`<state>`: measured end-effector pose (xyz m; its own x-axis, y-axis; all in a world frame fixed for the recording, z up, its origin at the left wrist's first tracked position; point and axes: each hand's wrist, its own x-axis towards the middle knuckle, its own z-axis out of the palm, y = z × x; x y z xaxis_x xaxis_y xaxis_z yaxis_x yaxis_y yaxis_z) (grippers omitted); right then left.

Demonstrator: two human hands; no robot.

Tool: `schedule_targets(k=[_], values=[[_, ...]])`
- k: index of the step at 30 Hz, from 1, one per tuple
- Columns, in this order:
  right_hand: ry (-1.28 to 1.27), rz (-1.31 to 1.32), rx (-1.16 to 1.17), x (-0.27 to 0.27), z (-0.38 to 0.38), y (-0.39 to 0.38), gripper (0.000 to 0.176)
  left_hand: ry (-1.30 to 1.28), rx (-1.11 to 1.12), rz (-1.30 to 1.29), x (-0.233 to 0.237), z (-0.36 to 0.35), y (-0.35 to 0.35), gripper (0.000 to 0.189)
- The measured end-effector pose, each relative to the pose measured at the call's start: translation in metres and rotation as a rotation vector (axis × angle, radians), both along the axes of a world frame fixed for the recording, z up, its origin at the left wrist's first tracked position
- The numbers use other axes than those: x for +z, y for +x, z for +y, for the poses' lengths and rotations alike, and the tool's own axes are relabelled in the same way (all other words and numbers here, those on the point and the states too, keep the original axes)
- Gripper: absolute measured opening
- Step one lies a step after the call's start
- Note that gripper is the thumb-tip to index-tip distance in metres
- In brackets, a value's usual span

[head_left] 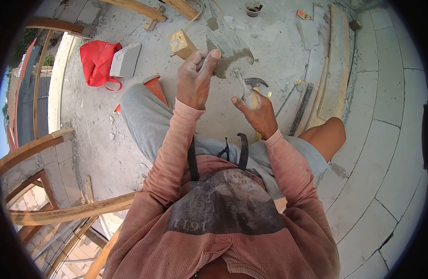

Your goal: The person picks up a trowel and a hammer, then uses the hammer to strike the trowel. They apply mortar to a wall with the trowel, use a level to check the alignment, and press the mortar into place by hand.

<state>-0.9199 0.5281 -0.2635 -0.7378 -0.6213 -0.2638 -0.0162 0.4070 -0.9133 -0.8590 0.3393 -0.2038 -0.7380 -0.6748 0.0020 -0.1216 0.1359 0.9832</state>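
Tool (244, 84), thin-shafted, pale handle, grey crust; exact kind not clear from this angle. Held in the right hand (259, 114), fingers wrapped round the handle, thumb along its left side. Left hand (194, 81) raised, fingers curled in, thumb lifted beside them; cannot tell whether anything is pinched there. Key relation: the right hand is the nearer, already on the tool; the left sits apart, to the left of the tip. Long axis runs from the right palm forward and slightly left, away from the body, handle end nearest the wearer. Tip points toward the near edge of the wet patch (239, 58) on the floor (284, 56); whether it touches cannot be told. Place: above the floor, between the two hands, nearer the floor's right edge along the block wall (363, 116) than its left edge. Hammer (256, 83) just right of the shaft in view, claw turned right; judged to be lying lower, easy to knock if the tool swings right. Wood block (181, 44) just beyond the left hand.
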Motion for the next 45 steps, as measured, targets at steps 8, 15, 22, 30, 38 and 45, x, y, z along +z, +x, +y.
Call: schedule_targets(k=[8, 15, 22, 30, 38, 45], values=[[-0.024, 0.036, 0.036, -0.005, 0.002, -0.002, 0.043, 0.014, -0.028, 0.029, -0.004, -0.002, 0.010, 0.041], [-0.051, -0.216, -0.084, -0.008, -0.004, -0.009, 0.040, 0.114, -0.012, 0.052, -0.006, -0.008, 0.025, 0.042], [0.138, -0.424, -0.250, -0.079, -0.003, -0.027, 0.035, -0.719, 0.210, -0.433, 0.008, -0.039, 0.149, 0.056], [0.452, -0.504, -0.038, -0.163, -0.005, 0.002, 0.051, -0.966, 0.247, -0.943, -0.026, -0.001, 0.176, 0.085], [0.700, -0.220, 0.164, -0.222, 0.003, 0.004, 0.079, -0.937, 0.315, -0.888, -0.029, -0.010, 0.184, 0.080], [0.984, -0.089, 0.140, -0.161, -0.010, 0.003, 0.104, -0.627, 0.552, -0.793, -0.022, -0.073, 0.184, 0.078]])
